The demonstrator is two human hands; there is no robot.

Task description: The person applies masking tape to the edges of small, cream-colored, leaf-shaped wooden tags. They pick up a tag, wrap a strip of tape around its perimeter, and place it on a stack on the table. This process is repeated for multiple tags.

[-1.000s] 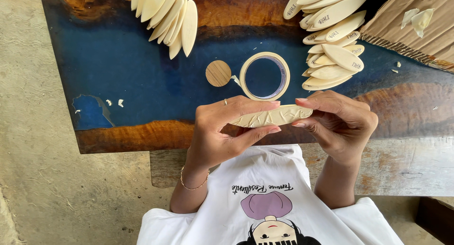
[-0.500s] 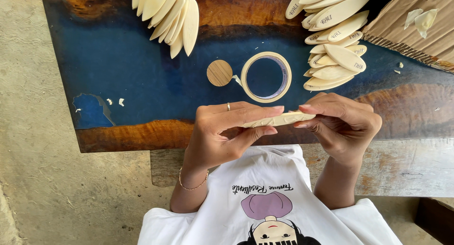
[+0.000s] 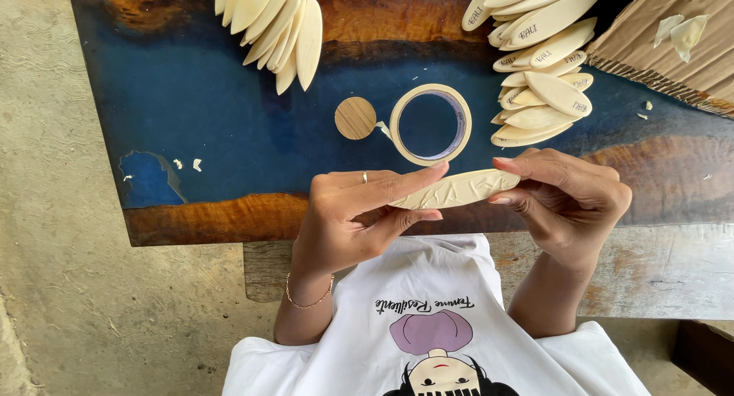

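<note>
Both hands, left (image 3: 344, 212) and right (image 3: 569, 193), fingers closed on the taped oval (image 3: 459, 189); press wrinkles flat from centre outward.

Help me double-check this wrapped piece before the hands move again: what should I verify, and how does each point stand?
1. Oval piece held at both ends, by the left hand and right hand: ok.
2. Tape skin on the piece lies smooth: not ok, it shows wrinkles.
3. Tape roll lies flat on the table, just beyond the hands: ok.
4. Piece apart from the roll and the round wooden disc: ok.
5. Underside of the piece covered: cannot tell, it is hidden.
</note>
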